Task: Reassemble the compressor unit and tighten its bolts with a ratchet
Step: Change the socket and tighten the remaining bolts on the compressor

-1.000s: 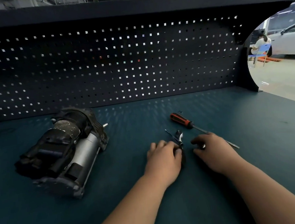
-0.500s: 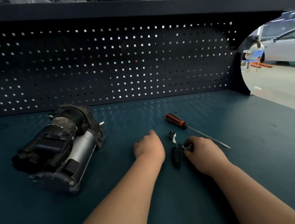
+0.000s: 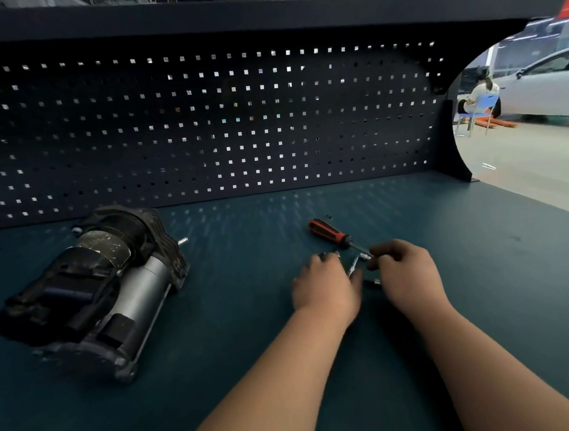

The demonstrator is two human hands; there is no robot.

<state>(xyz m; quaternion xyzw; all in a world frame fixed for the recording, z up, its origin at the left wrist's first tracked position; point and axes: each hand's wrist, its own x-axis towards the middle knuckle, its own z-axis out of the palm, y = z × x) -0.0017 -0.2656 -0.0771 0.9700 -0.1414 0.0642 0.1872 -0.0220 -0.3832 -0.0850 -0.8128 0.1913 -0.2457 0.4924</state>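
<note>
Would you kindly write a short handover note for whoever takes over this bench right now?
Left hand: lies over the ratchet, of which only the metal shank shows; the grip is hidden.
Right hand: pinches a small silver part near the ratchet's tip.
Compressor: on its side at the left of the bench, untouched.
Screwdriver: lies behind the hands.
Done: tools to hand.
Left: the ratchet is not yet on the compressor; its bolts are to be tightened.

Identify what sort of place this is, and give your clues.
Probably a vehicle repair workshop: a workbench backed by a pegboard, a compressor unit and screwdriver lying on it, and a white car parked beyond.
</note>
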